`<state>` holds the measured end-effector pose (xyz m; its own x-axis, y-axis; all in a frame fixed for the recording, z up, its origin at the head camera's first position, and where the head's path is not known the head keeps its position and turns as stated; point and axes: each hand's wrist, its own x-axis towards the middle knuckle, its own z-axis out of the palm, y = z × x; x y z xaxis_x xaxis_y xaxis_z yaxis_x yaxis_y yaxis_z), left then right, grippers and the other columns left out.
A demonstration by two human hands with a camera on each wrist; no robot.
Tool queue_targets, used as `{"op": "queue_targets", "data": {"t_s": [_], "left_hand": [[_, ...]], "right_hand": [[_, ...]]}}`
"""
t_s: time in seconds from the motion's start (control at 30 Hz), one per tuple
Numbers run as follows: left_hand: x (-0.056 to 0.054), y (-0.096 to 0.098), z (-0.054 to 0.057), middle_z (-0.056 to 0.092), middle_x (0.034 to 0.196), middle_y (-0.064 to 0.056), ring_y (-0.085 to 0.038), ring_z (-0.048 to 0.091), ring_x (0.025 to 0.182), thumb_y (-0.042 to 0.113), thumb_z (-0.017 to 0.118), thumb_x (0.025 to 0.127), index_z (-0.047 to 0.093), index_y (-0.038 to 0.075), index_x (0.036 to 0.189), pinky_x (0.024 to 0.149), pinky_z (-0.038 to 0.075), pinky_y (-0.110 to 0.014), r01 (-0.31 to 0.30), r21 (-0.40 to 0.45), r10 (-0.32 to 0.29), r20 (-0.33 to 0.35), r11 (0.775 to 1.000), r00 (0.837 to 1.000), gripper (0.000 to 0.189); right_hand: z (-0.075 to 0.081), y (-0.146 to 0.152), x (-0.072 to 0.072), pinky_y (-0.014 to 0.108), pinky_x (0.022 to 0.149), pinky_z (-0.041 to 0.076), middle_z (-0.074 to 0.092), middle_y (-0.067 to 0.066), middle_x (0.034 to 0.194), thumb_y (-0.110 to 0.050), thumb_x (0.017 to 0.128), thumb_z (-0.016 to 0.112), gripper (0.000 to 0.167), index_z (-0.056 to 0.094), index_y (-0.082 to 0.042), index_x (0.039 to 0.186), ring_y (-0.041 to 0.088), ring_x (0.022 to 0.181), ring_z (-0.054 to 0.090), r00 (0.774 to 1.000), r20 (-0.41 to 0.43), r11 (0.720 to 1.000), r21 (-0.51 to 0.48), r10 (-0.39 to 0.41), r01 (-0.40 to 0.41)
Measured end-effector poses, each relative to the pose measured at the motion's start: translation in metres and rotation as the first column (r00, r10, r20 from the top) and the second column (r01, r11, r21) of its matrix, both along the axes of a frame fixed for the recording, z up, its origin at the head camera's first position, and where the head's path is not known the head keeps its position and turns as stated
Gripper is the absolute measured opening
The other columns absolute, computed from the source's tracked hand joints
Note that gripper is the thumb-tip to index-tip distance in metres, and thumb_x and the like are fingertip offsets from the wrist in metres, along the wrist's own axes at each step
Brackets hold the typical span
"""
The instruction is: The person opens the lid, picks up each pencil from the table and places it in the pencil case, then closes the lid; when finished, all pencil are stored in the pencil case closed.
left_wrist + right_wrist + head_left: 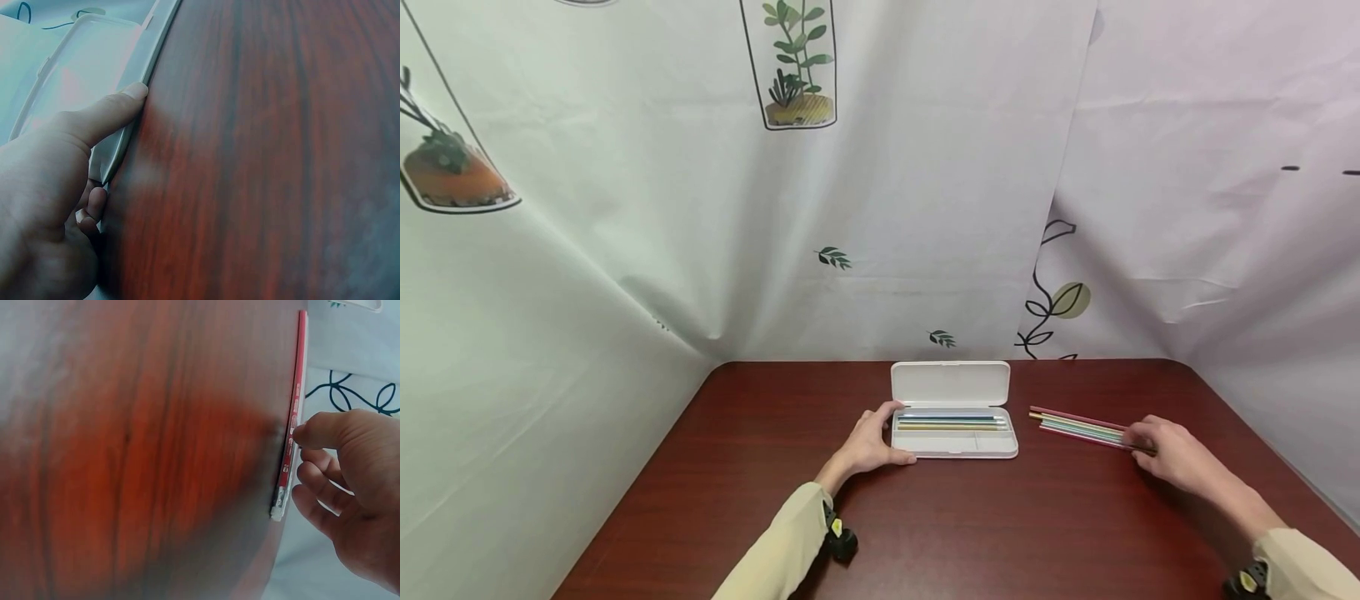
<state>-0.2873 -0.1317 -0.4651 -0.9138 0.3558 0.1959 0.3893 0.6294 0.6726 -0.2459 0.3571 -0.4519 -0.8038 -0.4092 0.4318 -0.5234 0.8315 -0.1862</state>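
A white pencil case (pixel 936 444) lies on the table with its lid (pixel 951 383) raised at the back. Several pencils (pixel 951 420), blue and yellowish among them, lie in its rear compartment. My left hand (pixel 867 443) grips the case's left end, thumb at the front edge and fingers round the back corner. To the right of the case, several coloured pencils (pixel 1075 427) lie side by side. At their right ends, my right hand (pixel 1176 457) pinches a red pencil (pixel 292 434) with a white eraser end; its thumb touches the barrel and its fingers curl behind.
The dark red wood table (pixel 955 525) ends at the back against a white printed cloth (pixel 880 183), which also hangs along both sides. A black wrist camera (pixel 841 542) is strapped at the left sleeve, another (pixel 1247 581) at the right.
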Motion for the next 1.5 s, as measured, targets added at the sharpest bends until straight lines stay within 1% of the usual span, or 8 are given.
{"op": "queue_targets", "data": {"t_s": [0.23,0.33,0.43,0.63,0.77,1.0,1.27,1.5], "left_hand": [[-0.0008,0.0,-0.0013,0.05,0.104,-0.008,-0.023,0.047,0.097,0.032,0.094,0.066,0.051,0.014,0.139,0.081,0.042,-0.039,-0.001,-0.015,0.001,0.008,1.0,1.0,0.087],[-0.0007,-0.0001,-0.0014,0.049,0.104,-0.007,-0.022,0.046,0.097,0.033,0.093,0.067,0.05,0.015,0.14,0.082,0.042,-0.039,0.0,-0.016,0.0,0.015,1.0,1.0,0.087],[-0.0003,-0.0004,-0.0013,0.049,0.104,-0.007,-0.021,0.046,0.098,0.033,0.093,0.067,0.05,0.016,0.141,0.082,0.041,-0.038,0.0,-0.012,0.001,0.023,1.0,1.0,0.087],[0.0002,-0.0008,-0.0014,0.051,0.104,-0.009,-0.023,0.047,0.097,0.031,0.093,0.066,0.051,0.013,0.139,0.081,0.042,-0.039,0.011,-0.012,-0.011,-0.002,1.0,1.0,0.086],[-0.0001,-0.0005,-0.0009,0.051,0.104,-0.008,-0.022,0.046,0.097,0.031,0.093,0.066,0.051,0.014,0.14,0.081,0.042,-0.038,0.008,-0.011,-0.008,0.001,1.0,1.0,0.087],[0.0008,-0.0002,0.0003,0.05,0.104,-0.008,-0.023,0.047,0.097,0.031,0.094,0.066,0.051,0.013,0.139,0.081,0.042,-0.039,0.004,-0.007,-0.004,0.008,1.0,1.0,0.087],[0.0002,-0.0003,-0.0017,0.051,0.103,-0.009,-0.024,0.047,0.097,0.031,0.094,0.065,0.051,0.013,0.139,0.08,0.041,-0.04,0.003,-0.008,-0.003,-0.006,1.0,1.0,0.087],[0.0001,-0.0006,-0.0016,0.051,0.103,-0.008,-0.023,0.047,0.097,0.032,0.094,0.065,0.051,0.013,0.138,0.08,0.042,-0.039,0.002,-0.018,-0.002,-0.011,1.0,1.0,0.087]], "right_hand": [[-0.0029,0.0052,0.0002,0.033,0.059,0.044,0.055,-0.008,0.082,0.007,0.067,0.083,0.029,0.067,-0.013,0.081,0.007,0.068,0.048,1.0,-0.029,1.0,-0.013,0.007,-0.008],[-0.0045,0.0061,0.0004,0.032,0.059,0.044,0.055,-0.009,0.082,0.008,0.067,0.082,0.03,0.067,-0.014,0.08,0.006,0.068,0.048,0.999,-0.043,1.0,-0.017,0.002,-0.003],[-0.0057,0.0073,-0.0006,0.032,0.058,0.043,0.055,-0.009,0.082,0.008,0.067,0.082,0.03,0.066,-0.014,0.08,0.005,0.067,0.046,0.999,-0.039,1.0,-0.018,0.01,-0.01],[-0.0068,0.0073,-0.0011,0.03,0.056,0.04,0.053,-0.011,0.08,0.008,0.066,0.083,0.034,0.065,-0.016,0.08,0.002,0.066,0.042,0.998,-0.049,0.999,-0.018,0.03,-0.031],[-0.0058,0.0071,-0.0012,0.029,0.056,0.039,0.052,-0.01,0.078,0.009,0.066,0.081,0.033,0.065,-0.015,0.081,0.002,0.065,0.042,0.999,-0.024,0.999,-0.02,0.032,-0.033],[-0.0031,0.0041,0.0009,0.029,0.056,0.041,0.05,-0.012,0.078,0.008,0.072,0.077,0.027,0.066,-0.014,0.081,0.002,0.066,0.043,0.999,0.047,1.0,0.004,-0.007,0.007],[-0.0028,0.0038,0.0006,0.029,0.055,0.04,0.051,-0.01,0.077,0.009,0.071,0.079,0.028,0.065,-0.013,0.08,0.002,0.065,0.042,0.999,0.042,1.0,0.012,-0.001,0.001],[-0.0016,0.0048,-0.0009,0.03,0.057,0.041,0.051,-0.01,0.078,0.007,0.073,0.078,0.026,0.065,-0.013,0.082,0.003,0.065,0.044,0.995,0.103,1.0,0.027,-0.007,0.004]]}}
